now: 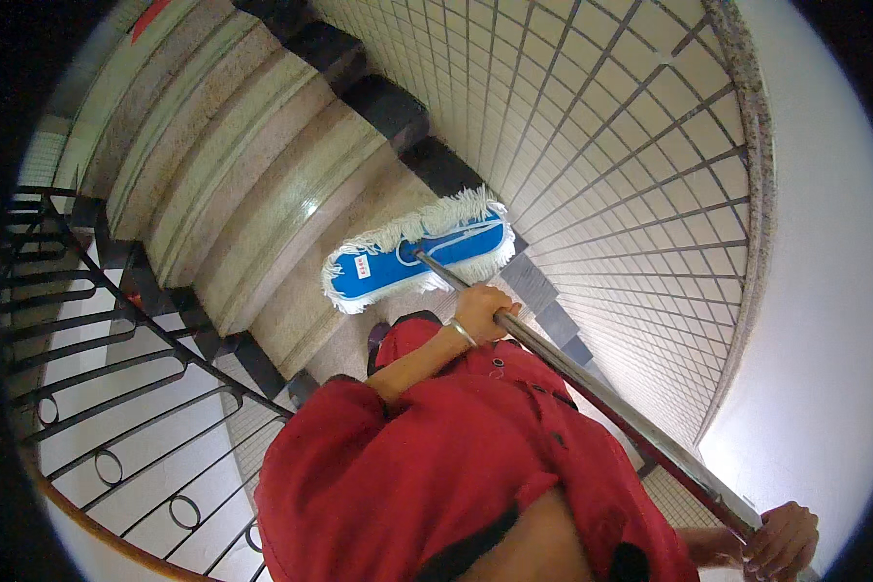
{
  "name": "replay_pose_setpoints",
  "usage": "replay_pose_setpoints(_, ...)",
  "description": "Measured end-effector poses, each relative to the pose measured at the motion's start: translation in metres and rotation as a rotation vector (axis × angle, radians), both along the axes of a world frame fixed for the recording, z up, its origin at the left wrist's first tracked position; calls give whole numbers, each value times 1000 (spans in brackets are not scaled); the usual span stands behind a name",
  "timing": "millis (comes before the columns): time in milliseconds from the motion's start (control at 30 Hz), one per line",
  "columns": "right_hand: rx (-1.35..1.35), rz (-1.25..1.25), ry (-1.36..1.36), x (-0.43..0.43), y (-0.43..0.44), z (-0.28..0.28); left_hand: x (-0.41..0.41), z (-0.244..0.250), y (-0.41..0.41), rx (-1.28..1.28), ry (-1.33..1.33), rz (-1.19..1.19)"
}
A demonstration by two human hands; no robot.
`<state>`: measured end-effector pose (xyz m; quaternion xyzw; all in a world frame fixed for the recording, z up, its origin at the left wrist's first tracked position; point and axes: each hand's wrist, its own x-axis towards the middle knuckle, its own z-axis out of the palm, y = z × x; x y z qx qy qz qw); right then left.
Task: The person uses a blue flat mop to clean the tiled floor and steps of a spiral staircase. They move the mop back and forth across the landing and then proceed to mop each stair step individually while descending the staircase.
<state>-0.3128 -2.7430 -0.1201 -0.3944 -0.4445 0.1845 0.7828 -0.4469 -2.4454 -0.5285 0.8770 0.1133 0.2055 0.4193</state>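
Observation:
My left hand (484, 314), with a bracelet at the wrist, grips the lower part of a metal mop pole (611, 407). Higher up the same pole, at the lower right of the view, my right hand (782, 542) is closed around it. The pole slants down to a flat dust mop head (451, 251) with a blue back, white fringe and a small label bearing writing. The head lies across a stair step (389, 185), its right end close to the tiled wall. Its underside is hidden.
Speckled stone stairs (262, 138) run off to the upper left. A black metal railing (127, 305) with a wooden handrail (102, 535) borders them on the left. Dark stepped skirting (385, 109) edges the pale tiled wall (626, 145) on the right.

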Motion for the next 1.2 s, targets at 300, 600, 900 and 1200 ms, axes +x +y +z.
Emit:
replay_pose_setpoints(300,273,425,-38,58,45,-32,18,4,84,147,-288,467)
replay_pose_setpoints(600,-166,-501,268,57,34,-105,49,-101,93,160,300,-63)
replay_pose_setpoints(900,146,230,60,75,7,-7,32,10,-19,-117,177,-82)
replay_pose_setpoints(1200,334,120,86,61,33,-25,25,7,63,87,-201,215)
